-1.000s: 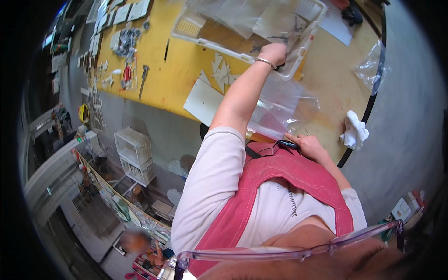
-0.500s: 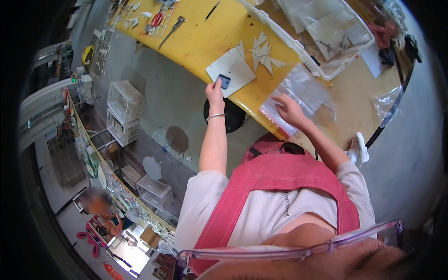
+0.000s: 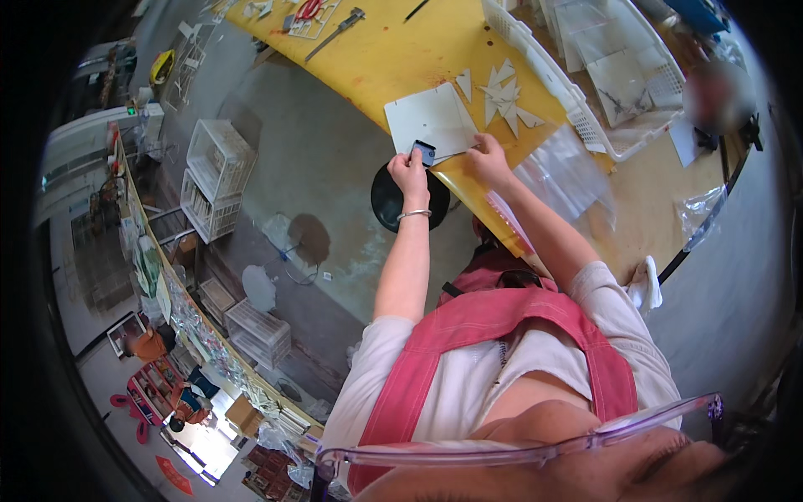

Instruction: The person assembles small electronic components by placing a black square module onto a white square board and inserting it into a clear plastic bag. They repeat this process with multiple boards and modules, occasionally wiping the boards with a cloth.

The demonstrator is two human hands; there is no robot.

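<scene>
In the head view I watch both bare hands working at the near edge of the yellow table. My left hand is pinching a small dark flat block, with its thumb laid along it. The block sits just past the fingertips, over the near edge of a white panel. I can't tell if the block and the panel touch. A creamier panel peeks out from under the white one, on the side toward my right hand. That hand is half curled, with its fingertips right at the edge of the creamy panel. I can't tell if they are gripping it or only touching it.

Past the right hand lies a messy heap of white pointy triangles. Farther off, up and to the right of that hand, stands a big white plastic basket with flat sheets inside. A clear plastic bag lies by the right hand, and the right forearm crosses over it. Farther to the right, behind that forearm, is a crumpled white cloth.

Well past the left hand, up and to the left, a caliper lies on the yellow top. Below the table edge, just left of the left wrist, I see something round and black, like a stool top.
</scene>
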